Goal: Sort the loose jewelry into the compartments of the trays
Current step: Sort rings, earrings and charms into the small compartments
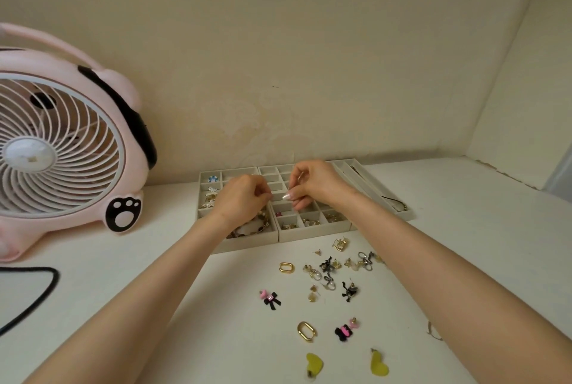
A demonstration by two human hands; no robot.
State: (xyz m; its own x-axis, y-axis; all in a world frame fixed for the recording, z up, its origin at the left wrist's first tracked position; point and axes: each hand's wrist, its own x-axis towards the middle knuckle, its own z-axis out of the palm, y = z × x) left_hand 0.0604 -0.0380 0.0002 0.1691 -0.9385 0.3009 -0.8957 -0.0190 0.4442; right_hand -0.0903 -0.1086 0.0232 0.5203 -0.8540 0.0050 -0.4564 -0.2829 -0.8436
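Three grey compartment trays stand against the wall: a left tray (247,248), a middle grid tray (312,234) and a long-slot right tray (371,187). Both hands hover over the trays. My left hand (240,197) has its fingers pinched together over the left tray. My right hand (312,183) is pinched over the middle tray; whatever small piece either holds is too small to see. Loose jewelry lies in front: gold oval hoops (286,267) (306,331), black-and-pink bow earrings (270,299) (345,331), yellow heart pieces (314,364) (379,365) and a cluster of small earrings (337,269).
A pink fan (62,148) with a paw print stands at the left, its black cable (43,290) looping on the white tabletop. The wall runs right behind the trays, and a side wall closes the right. A small metal bit (433,331) lies by my right forearm.
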